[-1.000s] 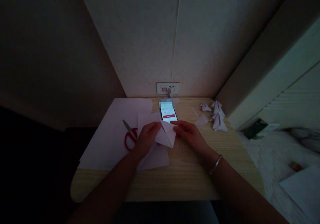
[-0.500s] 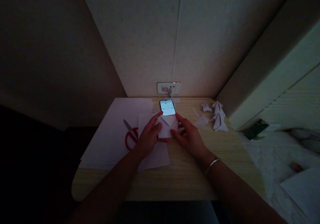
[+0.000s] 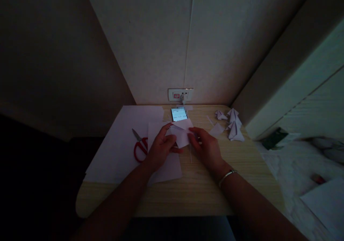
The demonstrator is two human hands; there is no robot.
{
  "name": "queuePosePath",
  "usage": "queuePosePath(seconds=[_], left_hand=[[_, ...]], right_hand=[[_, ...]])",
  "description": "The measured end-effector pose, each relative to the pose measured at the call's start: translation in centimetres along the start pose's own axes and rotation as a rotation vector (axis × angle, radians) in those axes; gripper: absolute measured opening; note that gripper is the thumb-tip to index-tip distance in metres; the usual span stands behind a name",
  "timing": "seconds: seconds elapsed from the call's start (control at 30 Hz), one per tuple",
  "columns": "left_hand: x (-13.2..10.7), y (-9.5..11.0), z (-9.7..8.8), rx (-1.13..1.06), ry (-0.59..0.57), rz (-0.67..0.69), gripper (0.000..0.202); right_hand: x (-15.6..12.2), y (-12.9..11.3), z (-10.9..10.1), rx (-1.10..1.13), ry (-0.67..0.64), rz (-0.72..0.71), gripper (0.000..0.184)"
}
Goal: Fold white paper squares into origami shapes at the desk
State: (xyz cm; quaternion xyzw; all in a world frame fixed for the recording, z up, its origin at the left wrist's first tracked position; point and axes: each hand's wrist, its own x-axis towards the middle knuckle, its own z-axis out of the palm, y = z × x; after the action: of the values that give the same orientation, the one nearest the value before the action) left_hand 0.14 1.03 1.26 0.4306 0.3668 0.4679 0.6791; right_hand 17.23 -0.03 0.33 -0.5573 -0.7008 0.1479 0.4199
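A small folded sheet of white paper (image 3: pixel 183 134) is held up between my hands over the table, tilted, with a triangular flap at its top. My left hand (image 3: pixel 163 145) grips its left side, thumb on the near face and fingers behind. My right hand (image 3: pixel 205 144) pinches its right edge between thumb and fingers; a bracelet circles that wrist. Just behind the paper lies a lit phone (image 3: pixel 179 114) showing a timer, its lower part covered by the paper. Red-handled scissors (image 3: pixel 140 146) rest left of my left hand, on white sheets (image 3: pixel 115 144).
Several folded paper figures (image 3: pixel 235 126) stand at the table's back right. Near them lie paper scraps (image 3: pixel 217 129). Another loose sheet (image 3: pixel 169 169) lies beneath my left forearm. A wall socket (image 3: pixel 180 95) with a plug sits behind the wooden table (image 3: pixel 204 198).
The folded paper has turned from lying square to a slant, its right side raised. Both hands still hold it, and my right fingers have shifted along its edge.
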Motion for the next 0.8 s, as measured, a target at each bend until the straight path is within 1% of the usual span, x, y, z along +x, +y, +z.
queuePosePath(seconds=[0.07,0.2,0.37,0.5,0.57,0.67,0.73,0.8], left_hand=[[0.1,-0.1,-0.1,0.052,0.005,0.009,0.057],[0.1,-0.3,-0.1,0.132,0.01,0.01,0.06],[0.1,-0.2,-0.1,0.145,0.01,0.018,0.061],[0.0,0.1,0.1,0.15,0.017,0.012,0.067],[-0.1,0.2,0.2,0.153,0.015,0.004,0.066],[-0.3,0.6,0.3,0.17,-0.001,-0.011,0.066],[-0.3,0.7,0.4,0.175,-0.015,-0.017,0.067],[-0.3,0.7,0.4,0.176,-0.03,-0.031,0.067]], right_hand=[[0.1,0.1,-0.1,-0.044,0.027,-0.059,0.025],[0.2,0.2,-0.4,-0.116,0.057,-0.151,0.022],[0.2,0.1,-0.5,-0.208,0.074,-0.181,0.021],[0.3,-0.1,-0.5,-0.23,0.137,-0.198,0.019],[0.2,-0.1,-0.5,-0.233,0.149,-0.172,0.02],[0.1,-0.2,-0.6,-0.198,0.133,-0.069,0.022],[0.1,-0.3,-0.6,-0.101,0.139,0.02,0.023],[0.1,-0.3,-0.5,0.018,0.177,0.103,0.022]])
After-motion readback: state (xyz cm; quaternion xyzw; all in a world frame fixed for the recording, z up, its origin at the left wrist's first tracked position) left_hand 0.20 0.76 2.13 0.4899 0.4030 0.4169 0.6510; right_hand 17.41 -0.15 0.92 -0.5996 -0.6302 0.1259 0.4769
